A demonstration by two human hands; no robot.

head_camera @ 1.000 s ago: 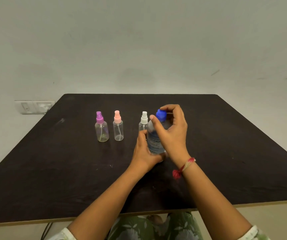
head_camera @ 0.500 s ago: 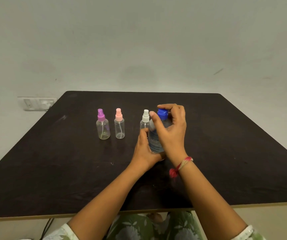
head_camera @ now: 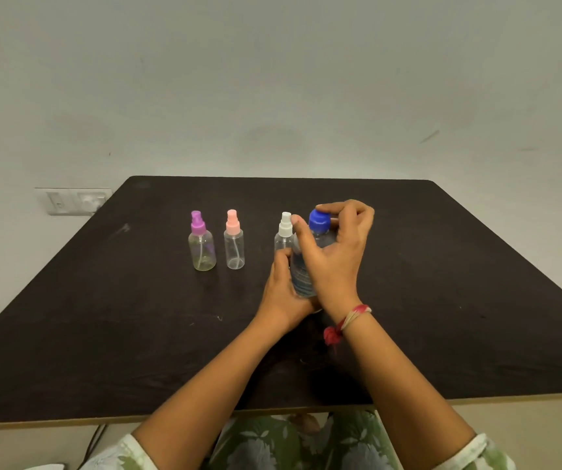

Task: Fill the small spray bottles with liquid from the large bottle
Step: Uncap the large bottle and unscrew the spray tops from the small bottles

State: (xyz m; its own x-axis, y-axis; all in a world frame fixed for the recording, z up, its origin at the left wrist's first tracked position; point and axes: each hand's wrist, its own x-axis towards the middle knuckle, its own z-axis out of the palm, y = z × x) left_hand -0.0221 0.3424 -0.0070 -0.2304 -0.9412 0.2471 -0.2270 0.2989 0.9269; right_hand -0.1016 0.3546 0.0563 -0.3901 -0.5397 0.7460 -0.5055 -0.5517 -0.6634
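Note:
The large clear bottle [head_camera: 301, 276] with a blue cap [head_camera: 319, 221] stands upright on the black table [head_camera: 103, 334], near its middle. My left hand [head_camera: 281, 293] grips the bottle's lower body from the left. My right hand [head_camera: 335, 256] arches over the top, fingers curled round the blue cap. Three small spray bottles stand in a row to the left: one with a purple top [head_camera: 201, 245], one with a pink top [head_camera: 234, 244], and one with a white top [head_camera: 284, 232] right beside the large bottle, partly hidden by my hands.
A white wall socket plate [head_camera: 72, 200] sits on the wall past the table's far left corner. A red thread band [head_camera: 344, 323] circles my right wrist. The table's front edge runs just above my lap.
My right hand's fingers have shifted round the blue cap, with the thumb now further left of it. The left hand keeps its grip on the bottle. The small bottles have not moved.

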